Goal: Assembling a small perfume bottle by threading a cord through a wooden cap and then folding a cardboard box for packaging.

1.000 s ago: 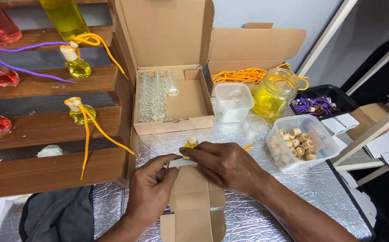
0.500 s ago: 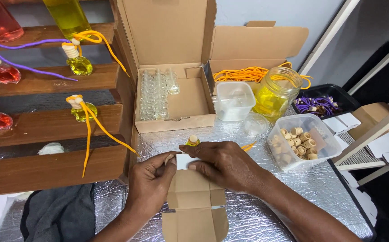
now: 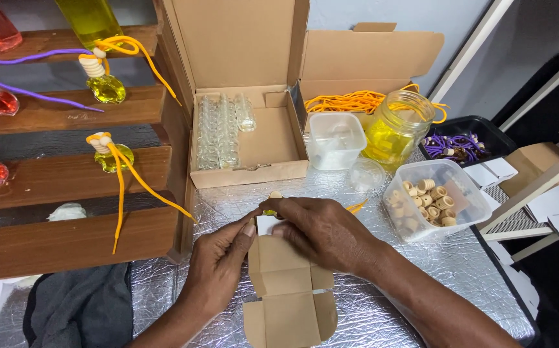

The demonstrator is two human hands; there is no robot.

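Note:
A small brown cardboard box point(image 3: 289, 283) lies on the silver foil surface with its flaps spread open. My left hand point(image 3: 218, 264) pinches the box's upper left edge. Over the box's top end, my right hand point(image 3: 321, 232) curls around a small yellow-filled bottle with a wooden cap point(image 3: 274, 196), mostly hidden under the fingers. A white card point(image 3: 265, 223) shows between the two hands, and an orange cord end point(image 3: 357, 206) sticks out to the right of my right hand.
An open carton with rows of small empty glass bottles point(image 3: 218, 132) stands behind. Right of it are a white tub point(image 3: 336, 138), a jar of yellow liquid point(image 3: 397, 132), orange cords point(image 3: 347, 102), a tub of wooden caps point(image 3: 431, 200), and a black tray of purple cords point(image 3: 457, 145). Wooden shelves point(image 3: 67, 174) at left hold filled bottles.
The small box has been unfolded and its flaps now lie spread. Both hands stay at its top end, with my right hand shifted slightly over the little bottle.

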